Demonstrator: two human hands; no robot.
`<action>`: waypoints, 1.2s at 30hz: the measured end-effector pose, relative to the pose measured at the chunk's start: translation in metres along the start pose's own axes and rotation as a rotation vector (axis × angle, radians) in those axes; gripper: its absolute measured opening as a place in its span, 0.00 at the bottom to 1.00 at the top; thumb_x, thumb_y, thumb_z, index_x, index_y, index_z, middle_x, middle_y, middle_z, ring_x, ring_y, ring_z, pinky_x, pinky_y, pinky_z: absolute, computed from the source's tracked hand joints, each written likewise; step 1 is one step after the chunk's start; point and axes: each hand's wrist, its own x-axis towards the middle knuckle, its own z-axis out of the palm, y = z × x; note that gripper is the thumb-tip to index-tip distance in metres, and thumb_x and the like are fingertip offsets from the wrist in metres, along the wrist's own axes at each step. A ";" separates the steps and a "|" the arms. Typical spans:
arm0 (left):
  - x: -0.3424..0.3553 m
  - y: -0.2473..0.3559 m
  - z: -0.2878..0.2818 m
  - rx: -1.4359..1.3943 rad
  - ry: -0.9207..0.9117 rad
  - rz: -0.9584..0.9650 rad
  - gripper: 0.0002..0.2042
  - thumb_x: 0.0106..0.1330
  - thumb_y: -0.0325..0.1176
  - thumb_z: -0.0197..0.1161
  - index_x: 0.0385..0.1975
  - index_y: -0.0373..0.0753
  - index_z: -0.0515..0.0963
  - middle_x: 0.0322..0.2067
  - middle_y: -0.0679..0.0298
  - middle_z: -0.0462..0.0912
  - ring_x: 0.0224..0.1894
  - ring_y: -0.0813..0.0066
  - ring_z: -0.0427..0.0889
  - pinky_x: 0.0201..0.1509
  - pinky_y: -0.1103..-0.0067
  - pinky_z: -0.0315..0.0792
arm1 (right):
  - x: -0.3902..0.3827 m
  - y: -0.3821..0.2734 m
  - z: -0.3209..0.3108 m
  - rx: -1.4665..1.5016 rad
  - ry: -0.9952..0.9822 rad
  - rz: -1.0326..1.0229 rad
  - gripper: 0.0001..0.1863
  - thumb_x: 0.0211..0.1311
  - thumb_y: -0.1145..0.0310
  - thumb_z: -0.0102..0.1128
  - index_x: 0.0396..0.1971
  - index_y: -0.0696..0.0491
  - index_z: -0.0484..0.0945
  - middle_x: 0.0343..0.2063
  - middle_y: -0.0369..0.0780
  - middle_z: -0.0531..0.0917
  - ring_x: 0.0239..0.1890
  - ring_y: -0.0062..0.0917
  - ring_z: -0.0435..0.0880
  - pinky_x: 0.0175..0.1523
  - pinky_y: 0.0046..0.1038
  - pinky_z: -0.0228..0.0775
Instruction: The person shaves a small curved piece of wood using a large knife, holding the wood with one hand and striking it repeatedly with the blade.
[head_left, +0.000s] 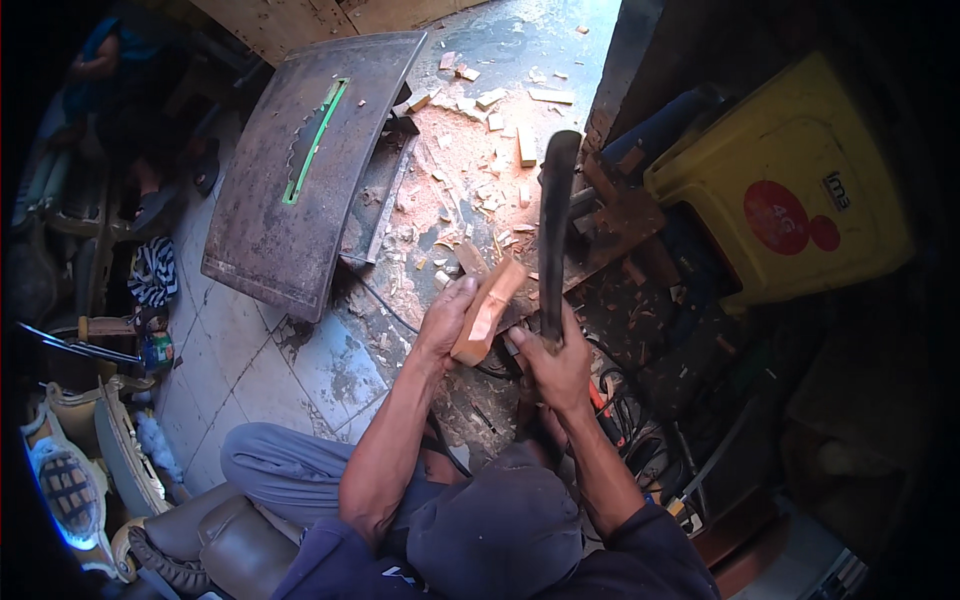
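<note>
My left hand (450, 318) is closed round the lower left side of a pale, angular wood block (490, 310), which leans up and to the right. Just to its right, my right hand (556, 362) grips the lower end of a long dark machete (557, 215). The machete stands nearly upright in view, its broad rounded end pointing away from me. A gap separates it from the block. Behind the block lies a flat wood offcut (470, 258). My right fingers cover the machete's grip.
A table saw with a rusty metal top (270, 160) and green slot stands at left. Wood chips (490, 190) and sawdust cover the floor ahead. At right are a yellow plastic stool (790, 190) and tangled cables (630, 400). Another person (95, 70) is far left.
</note>
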 end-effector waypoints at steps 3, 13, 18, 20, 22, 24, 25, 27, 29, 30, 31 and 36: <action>-0.002 0.001 -0.012 0.011 -0.202 -0.120 0.22 0.82 0.46 0.50 0.59 0.31 0.72 0.39 0.58 0.85 0.35 0.71 0.89 0.33 0.80 0.85 | 0.026 -0.011 0.007 0.071 -0.114 0.331 0.25 0.62 0.61 0.73 0.56 0.58 0.81 0.27 0.37 0.87 0.27 0.18 0.83 0.33 0.26 0.76; -0.040 -0.009 -0.032 0.454 -0.294 0.405 0.40 0.68 0.45 0.73 0.72 0.33 0.59 0.65 0.52 0.71 0.68 0.64 0.72 0.74 0.71 0.66 | 0.039 0.023 0.011 0.011 0.115 0.295 0.15 0.67 0.61 0.66 0.43 0.58 0.85 0.20 0.39 0.85 0.20 0.20 0.83 0.26 0.28 0.74; -0.019 -0.022 -0.029 0.747 0.080 0.408 0.30 0.67 0.48 0.74 0.57 0.33 0.70 0.51 0.58 0.82 0.55 0.67 0.82 0.56 0.73 0.76 | -0.004 0.005 -0.008 -0.363 -0.050 -0.084 0.17 0.73 0.69 0.54 0.56 0.58 0.80 0.32 0.53 0.86 0.34 0.47 0.89 0.42 0.39 0.80; -0.013 -0.016 -0.013 0.942 0.174 0.524 0.31 0.69 0.56 0.67 0.57 0.33 0.71 0.45 0.53 0.83 0.48 0.58 0.83 0.52 0.70 0.76 | -0.016 0.019 -0.014 -0.445 -0.077 -0.168 0.17 0.72 0.70 0.55 0.56 0.59 0.80 0.35 0.55 0.86 0.37 0.49 0.88 0.44 0.41 0.80; 0.001 -0.024 -0.021 1.030 0.166 0.700 0.32 0.68 0.56 0.67 0.58 0.34 0.71 0.48 0.50 0.80 0.52 0.52 0.79 0.56 0.67 0.73 | -0.022 0.025 -0.013 -0.530 -0.132 -0.209 0.18 0.70 0.73 0.56 0.57 0.61 0.78 0.41 0.58 0.85 0.42 0.52 0.88 0.46 0.44 0.80; 0.003 -0.033 -0.025 1.236 0.160 0.900 0.31 0.67 0.54 0.69 0.59 0.35 0.71 0.51 0.48 0.77 0.56 0.49 0.75 0.61 0.64 0.68 | -0.023 0.030 -0.012 -0.544 -0.129 -0.209 0.18 0.70 0.73 0.56 0.58 0.61 0.78 0.42 0.58 0.85 0.42 0.52 0.87 0.46 0.45 0.80; 0.003 -0.039 -0.024 1.241 0.161 0.864 0.31 0.66 0.51 0.70 0.60 0.35 0.71 0.52 0.48 0.76 0.57 0.48 0.73 0.63 0.63 0.65 | -0.025 0.031 -0.012 -0.550 -0.133 -0.205 0.19 0.70 0.73 0.56 0.58 0.60 0.78 0.42 0.58 0.85 0.43 0.53 0.87 0.46 0.45 0.80; 0.003 -0.045 -0.018 1.248 0.167 0.804 0.31 0.65 0.47 0.71 0.61 0.34 0.70 0.54 0.47 0.74 0.61 0.47 0.70 0.67 0.61 0.59 | -0.024 0.028 -0.016 -0.618 -0.166 -0.145 0.18 0.70 0.72 0.56 0.57 0.60 0.78 0.42 0.58 0.86 0.43 0.53 0.87 0.47 0.45 0.81; 0.003 -0.047 -0.009 1.262 0.187 0.804 0.26 0.64 0.34 0.67 0.60 0.32 0.68 0.53 0.49 0.74 0.61 0.46 0.71 0.69 0.59 0.55 | -0.019 0.020 -0.020 -0.722 -0.216 -0.092 0.18 0.71 0.71 0.56 0.57 0.60 0.78 0.42 0.58 0.86 0.42 0.53 0.87 0.47 0.44 0.81; 0.003 -0.045 -0.013 1.273 0.193 0.772 0.25 0.64 0.32 0.65 0.60 0.32 0.68 0.53 0.49 0.74 0.61 0.45 0.72 0.69 0.59 0.55 | -0.015 0.003 -0.018 -0.669 -0.196 -0.134 0.17 0.71 0.71 0.55 0.56 0.61 0.78 0.41 0.58 0.86 0.40 0.51 0.88 0.45 0.43 0.81; 0.003 -0.044 -0.017 1.283 0.204 0.733 0.25 0.63 0.29 0.64 0.59 0.31 0.68 0.53 0.49 0.74 0.61 0.45 0.72 0.69 0.59 0.55 | -0.014 -0.024 -0.015 -0.613 -0.184 -0.172 0.17 0.72 0.71 0.55 0.56 0.61 0.78 0.40 0.58 0.86 0.39 0.49 0.89 0.43 0.41 0.81; 0.001 -0.028 0.002 1.284 0.184 0.677 0.18 0.57 0.20 0.58 0.47 0.24 0.66 0.44 0.38 0.73 0.48 0.36 0.74 0.57 0.53 0.64 | -0.018 -0.018 -0.038 -0.615 -0.072 -0.715 0.12 0.72 0.71 0.56 0.49 0.61 0.77 0.27 0.53 0.82 0.25 0.40 0.86 0.29 0.36 0.77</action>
